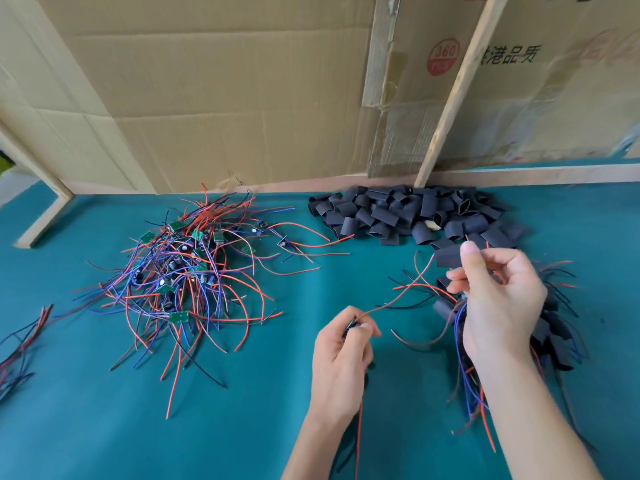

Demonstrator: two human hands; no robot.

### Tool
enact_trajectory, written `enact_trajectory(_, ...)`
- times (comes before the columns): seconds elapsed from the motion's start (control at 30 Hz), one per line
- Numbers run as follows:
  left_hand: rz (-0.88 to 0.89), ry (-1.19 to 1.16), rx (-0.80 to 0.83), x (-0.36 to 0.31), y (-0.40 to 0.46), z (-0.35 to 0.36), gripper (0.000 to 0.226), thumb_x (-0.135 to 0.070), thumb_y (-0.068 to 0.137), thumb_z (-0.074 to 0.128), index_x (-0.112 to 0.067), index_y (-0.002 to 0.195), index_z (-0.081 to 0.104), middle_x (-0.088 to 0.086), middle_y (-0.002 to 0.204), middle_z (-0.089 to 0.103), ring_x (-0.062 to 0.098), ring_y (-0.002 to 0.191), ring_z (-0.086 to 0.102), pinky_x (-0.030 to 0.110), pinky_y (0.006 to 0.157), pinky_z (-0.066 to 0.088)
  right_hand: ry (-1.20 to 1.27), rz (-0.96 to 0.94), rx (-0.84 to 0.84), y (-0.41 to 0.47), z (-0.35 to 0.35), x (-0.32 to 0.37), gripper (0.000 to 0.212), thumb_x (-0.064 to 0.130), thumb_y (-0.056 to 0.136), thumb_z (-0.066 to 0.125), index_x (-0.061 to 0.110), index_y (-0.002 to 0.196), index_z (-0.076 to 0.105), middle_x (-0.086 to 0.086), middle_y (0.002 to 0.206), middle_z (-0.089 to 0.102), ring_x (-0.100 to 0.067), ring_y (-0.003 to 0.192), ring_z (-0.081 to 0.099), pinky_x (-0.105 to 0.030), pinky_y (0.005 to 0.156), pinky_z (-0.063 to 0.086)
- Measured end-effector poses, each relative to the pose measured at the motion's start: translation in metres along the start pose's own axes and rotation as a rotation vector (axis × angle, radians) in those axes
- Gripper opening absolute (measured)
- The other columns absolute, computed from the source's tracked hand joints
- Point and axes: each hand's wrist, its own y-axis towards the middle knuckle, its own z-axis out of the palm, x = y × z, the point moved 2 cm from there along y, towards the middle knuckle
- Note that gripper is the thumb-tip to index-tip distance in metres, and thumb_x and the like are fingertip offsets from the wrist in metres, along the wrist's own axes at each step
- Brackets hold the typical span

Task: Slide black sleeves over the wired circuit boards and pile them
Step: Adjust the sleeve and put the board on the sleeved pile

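Left hand: the left hand is low and centre over the green table cover, fingers curled round a small dark part, apparently a wired circuit board, mostly hidden in the grip; which face is up cannot be told.
Wires of the held part: a red wire runs from the left hand's fingertips up and right toward the right hand; another red lead hangs below the left wrist.
Right hand: the right hand is raised to the right, thumb and fingers pinching a single black sleeve at its right end, the sleeve lying roughly level.
Sleeve and board: well apart; the sleeve is not on the board.
Sleeve supply: a heap of black sleeves lies at the far edge of the table, against the wooden rail and below the cardboard wall.
Unsleeved stock: a tangle of green circuit boards with red, blue and black wires sits left of centre, near the sleeve heap but apart from it.
Finished pile: sleeved boards with trailing wires lie under and right of the right forearm, partly hidden by it.
Loose wires: a small bundle lies at the left edge.
Slanted batten: a wooden strip leans across the cardboard, its foot behind the sleeve heap.
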Motion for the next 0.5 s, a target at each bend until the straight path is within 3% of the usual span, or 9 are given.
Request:
enact_trajectory(0.23, -0.016, 0.012, 0.005, -0.001, 0.0, 0.001, 0.022, -0.026, 0.08, 0.049, -0.004, 0.076, 0.053, 0.004, 0.055, 0.029, 0.015, 0.049, 0.023, 0.024, 0.045, 0.02, 0.006, 0.04, 0.1, -0.002, 0.003, 0.002, 0.022, 0.017, 0.095, 0.075, 0.015, 0.079, 0.06, -0.003, 0.058, 0.066, -0.017, 0.045, 0.055, -0.02, 0.052, 0.048)
enact_trajectory(0.37, -0.027, 0.009, 0.003, -0.001, 0.0, 0.001, 0.035, -0.039, 0.07, 0.05, -0.005, 0.076, 0.053, 0.0, 0.054, 0.03, 0.015, 0.049, 0.024, 0.023, 0.045, 0.02, 0.059, 0.065, 0.11, -0.001, -0.001, 0.009, 0.024, 0.017, 0.095, 0.075, 0.02, 0.075, 0.062, -0.001, 0.058, 0.065, -0.017, 0.045, 0.053, -0.02, 0.051, 0.044)
enact_trajectory(0.5, -0.021, 0.01, 0.002, -0.001, 0.001, 0.001, 0.03, -0.036, 0.072, 0.05, -0.007, 0.074, 0.053, -0.003, 0.054, 0.031, 0.014, 0.049, 0.025, 0.021, 0.044, 0.022, 0.055, 0.045, 0.146, 0.0, -0.002, 0.013, 0.023, 0.016, 0.095, 0.075, 0.02, 0.076, 0.062, -0.002, 0.058, 0.065, -0.019, 0.047, 0.053, -0.024, 0.053, 0.045)
